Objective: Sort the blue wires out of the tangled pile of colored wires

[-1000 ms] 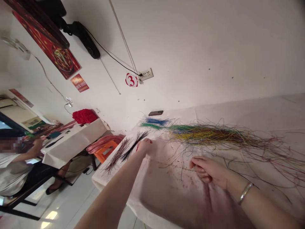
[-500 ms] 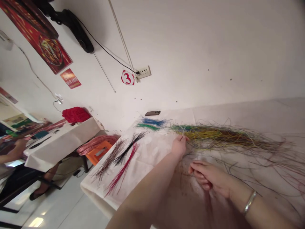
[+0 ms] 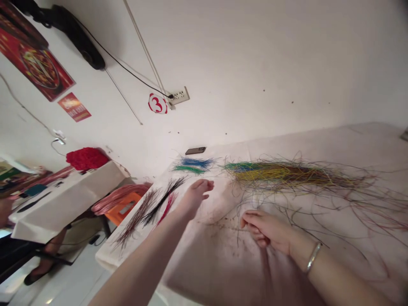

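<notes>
Large mixed wire bundle [image 3: 287,174] lies on the white tablecloth [image 3: 204,263], long axis roughly 9 to 3 o'clock, fraying widely at the 3 o'clock end. Change: half a second ago the left hand [image 3: 194,196] is at its 9 o'clock tip; now that hand sits clear of it, farther out at 9 o'clock. Left fingers bent, narrow gap at the tips; cannot tell whether a thin strand is held. Right hand [image 3: 267,230] at 7 o'clock of the bundle, little changed, fingers curled in; contents cannot be told. Beyond the left hand: black bundle [image 3: 164,201] at 9 o'clock, pointing 2 to 8; red bundle [image 3: 167,207] at 8, partly behind the forearm. Blue bundle [image 3: 196,162] at 12, phone [image 3: 195,151] above it
</notes>
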A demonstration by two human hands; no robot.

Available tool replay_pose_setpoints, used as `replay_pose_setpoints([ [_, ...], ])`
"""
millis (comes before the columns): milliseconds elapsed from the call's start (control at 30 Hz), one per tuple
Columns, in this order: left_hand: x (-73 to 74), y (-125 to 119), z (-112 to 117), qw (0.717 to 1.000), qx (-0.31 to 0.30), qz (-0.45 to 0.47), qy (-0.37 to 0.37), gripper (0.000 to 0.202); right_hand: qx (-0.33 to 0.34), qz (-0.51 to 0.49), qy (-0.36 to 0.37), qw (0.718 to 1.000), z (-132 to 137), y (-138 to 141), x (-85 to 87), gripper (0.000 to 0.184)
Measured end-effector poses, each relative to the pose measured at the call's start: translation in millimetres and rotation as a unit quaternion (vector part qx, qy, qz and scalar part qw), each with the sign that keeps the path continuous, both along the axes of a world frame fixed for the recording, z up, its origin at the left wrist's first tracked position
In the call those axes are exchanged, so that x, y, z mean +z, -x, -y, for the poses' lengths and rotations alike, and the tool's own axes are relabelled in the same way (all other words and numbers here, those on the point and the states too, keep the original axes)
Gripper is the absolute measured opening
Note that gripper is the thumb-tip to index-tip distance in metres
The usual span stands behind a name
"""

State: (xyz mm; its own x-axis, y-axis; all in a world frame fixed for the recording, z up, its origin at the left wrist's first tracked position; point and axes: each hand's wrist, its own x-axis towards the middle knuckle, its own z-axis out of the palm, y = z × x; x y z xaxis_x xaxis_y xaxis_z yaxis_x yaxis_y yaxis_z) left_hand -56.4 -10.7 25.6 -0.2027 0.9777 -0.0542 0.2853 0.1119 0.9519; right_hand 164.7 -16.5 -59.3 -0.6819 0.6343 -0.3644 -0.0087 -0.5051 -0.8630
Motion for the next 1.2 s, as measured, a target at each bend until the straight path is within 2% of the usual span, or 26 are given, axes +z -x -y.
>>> replay_pose_setpoints([
  [100,19.9,41,30,1.0,0.009,0.02,0.005,0.029,-0.002,-0.005,0.006,1.0,0,0,-0.5,0.024],
  [167,21.9,64,42,0.999,0.031,-0.023,0.014,0.029,-0.002,-0.011,0.006,1.0,0,-1,-0.2,0.024],
  [233,12.9,80,49,0.987,0.054,-0.143,0.047,0.032,-0.003,-0.017,0.003,1.0,0,-2,0.7,0.025],
  [300,-5.2,88,50,0.976,0.063,-0.194,0.073,0.03,-0.003,-0.019,-0.003,1.0,1,-2,1.7,0.025],
  [400,-36.8,89,44,0.957,0.077,-0.264,0.093,0.026,-0.006,-0.021,-0.006,1.0,1,-3,2.2,0.025],
  [500,-57.1,86,36,0.934,0.08,-0.338,0.09,0.043,-0.008,-0.026,0.0,1.0,1,-4,1.7,0.026],
  [600,-62.0,88,32,0.911,0.072,-0.397,0.085,0.055,-0.007,-0.017,-0.002,1.0,1,-4,2.6,0.024],
  [733,-56.2,90,36,0.883,0.08,-0.454,0.084,0.063,-0.002,0.012,-0.021,1.0,3,-1,5.8,0.022],
  [800,-50.9,81,41,0.872,0.09,-0.477,0.064,0.066,0.001,0.046,-0.055,0.997,5,3,6.4,0.022],
  [867,-45.2,60,45,0.866,0.079,-0.494,0.006,0.063,0.008,0.103,-0.132,0.986,7,7,5.4,0.022],
  [933,-41.1,29,44,0.875,0.017,-0.477,-0.078,0.048,0.021,0.166,-0.238,0.957,9,12,3.6,0.019],
  [1000,-41.0,-3,35,0.889,-0.055,-0.438,-0.121,0.031,0.035,0.205,-0.314,0.926,11,15,2.9,0.017],
  [1067,-46.0,-29,20,0.89,-0.101,-0.428,-0.118,0.031,0.041,0.218,-0.334,0.916,11,15,4.4,0.017],
  [1133,-54.8,-41,4,0.89,-0.089,-0.433,-0.113,0.034,0.04,0.22,-0.321,0.92,11,14,7.1,0.017],
  [1200,-64.3,-41,-11,0.89,-0.062,-0.441,-0.098,0.034,0.04,0.218,-0.311,0.924,11,14,7.7,0.018],
])
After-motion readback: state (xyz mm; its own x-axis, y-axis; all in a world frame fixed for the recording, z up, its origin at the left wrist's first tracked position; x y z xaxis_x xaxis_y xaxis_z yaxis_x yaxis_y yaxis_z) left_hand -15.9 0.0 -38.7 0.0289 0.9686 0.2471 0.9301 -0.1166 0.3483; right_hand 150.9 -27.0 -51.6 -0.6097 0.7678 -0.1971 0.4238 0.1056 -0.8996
